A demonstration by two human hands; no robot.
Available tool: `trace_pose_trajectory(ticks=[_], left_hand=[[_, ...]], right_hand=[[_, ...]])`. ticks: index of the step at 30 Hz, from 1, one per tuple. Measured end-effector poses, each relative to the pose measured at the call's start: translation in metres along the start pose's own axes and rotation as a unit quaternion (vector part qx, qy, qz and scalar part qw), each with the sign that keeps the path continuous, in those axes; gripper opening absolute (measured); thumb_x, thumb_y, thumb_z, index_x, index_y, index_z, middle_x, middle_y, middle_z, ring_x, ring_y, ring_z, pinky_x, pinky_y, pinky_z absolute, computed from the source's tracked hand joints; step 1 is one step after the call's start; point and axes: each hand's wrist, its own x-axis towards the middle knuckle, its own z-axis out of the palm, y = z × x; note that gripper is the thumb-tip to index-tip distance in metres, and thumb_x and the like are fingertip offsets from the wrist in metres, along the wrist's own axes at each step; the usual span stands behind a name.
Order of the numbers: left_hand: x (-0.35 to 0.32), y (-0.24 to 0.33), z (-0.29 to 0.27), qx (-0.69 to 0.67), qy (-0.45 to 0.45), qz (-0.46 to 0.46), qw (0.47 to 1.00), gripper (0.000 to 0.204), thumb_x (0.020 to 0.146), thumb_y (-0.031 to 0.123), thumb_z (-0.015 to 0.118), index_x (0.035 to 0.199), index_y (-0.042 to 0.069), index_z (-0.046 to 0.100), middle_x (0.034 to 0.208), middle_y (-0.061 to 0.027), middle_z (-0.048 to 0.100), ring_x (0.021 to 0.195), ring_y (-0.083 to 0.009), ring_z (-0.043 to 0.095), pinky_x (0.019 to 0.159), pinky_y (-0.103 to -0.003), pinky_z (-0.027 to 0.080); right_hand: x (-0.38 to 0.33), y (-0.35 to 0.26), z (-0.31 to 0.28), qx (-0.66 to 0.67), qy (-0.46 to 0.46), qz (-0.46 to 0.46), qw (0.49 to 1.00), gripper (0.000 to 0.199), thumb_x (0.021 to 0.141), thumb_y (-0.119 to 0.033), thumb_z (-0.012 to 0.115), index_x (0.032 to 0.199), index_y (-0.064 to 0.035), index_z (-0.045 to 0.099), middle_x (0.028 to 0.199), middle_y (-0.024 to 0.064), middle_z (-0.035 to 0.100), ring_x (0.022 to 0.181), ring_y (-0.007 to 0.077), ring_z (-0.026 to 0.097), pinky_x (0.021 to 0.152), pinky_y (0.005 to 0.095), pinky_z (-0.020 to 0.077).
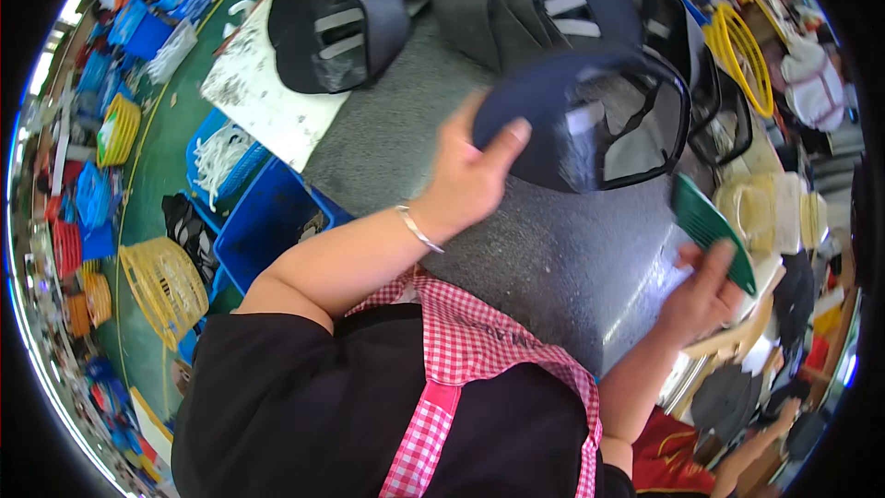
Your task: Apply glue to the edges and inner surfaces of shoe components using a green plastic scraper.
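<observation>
My left hand (473, 166) is closed on the rounded edge of a dark navy cap (539, 124), thumb on top. The cap is tilted, its black-edged opening and strap turned to the right, and a pale label shows inside. My right hand (705, 295), lower and to the right, grips a green flat piece with ridges (708, 221) by its lower end; its exact kind is unclear. Green piece and cap are apart. Beyond the held cap lie more dark caps (525, 9) in overlapping stacks, and another dark cap (323, 41) with two pale strips rests at the left.
A dark grey tabletop (396, 101) lies under my hands, with a stained white board (267, 83) at its left. Blue bins (263, 231) and a yellow basket (166, 286) stand left. At right are yellow hoops (742, 60), a clear container (761, 207) and another person's arm (761, 447).
</observation>
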Motion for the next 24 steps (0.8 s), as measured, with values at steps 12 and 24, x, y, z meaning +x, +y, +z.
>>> trace_pose_trajectory(ticks=[12, 24], left_hand=[[0.082, -0.002, -0.323, 0.004, 0.405, 0.043, 0.913, 0.042, 0.078, -0.009, 0.061, 0.119, -0.004, 0.054, 0.117, -0.0132, 0.060, 0.106, -0.0277, 0.060, 0.092, -0.043, 0.049], [0.147, 0.066, -0.068, 0.515, -0.042, 0.412, 0.750, 0.041, 0.080, 0.022, 0.073, 0.118, 0.012, 0.063, 0.120, -0.0095, 0.061, 0.118, -0.0274, 0.053, 0.101, -0.039, 0.039]], right_hand=[[0.061, 0.058, -0.073, 0.076, 0.136, 0.071, 0.985, 0.022, 0.093, -0.022, 0.064, 0.098, -0.0006, 0.063, 0.077, 0.0060, 0.065, 0.063, 0.0092, 0.058, 0.054, 0.0195, 0.0420], [0.130, 0.115, -0.117, -0.450, 0.082, -0.018, 0.889, 0.037, 0.091, -0.039, 0.061, 0.090, -0.0035, 0.070, 0.070, 0.0078, 0.068, 0.060, 0.0162, 0.064, 0.059, 0.0313, 0.0493]])
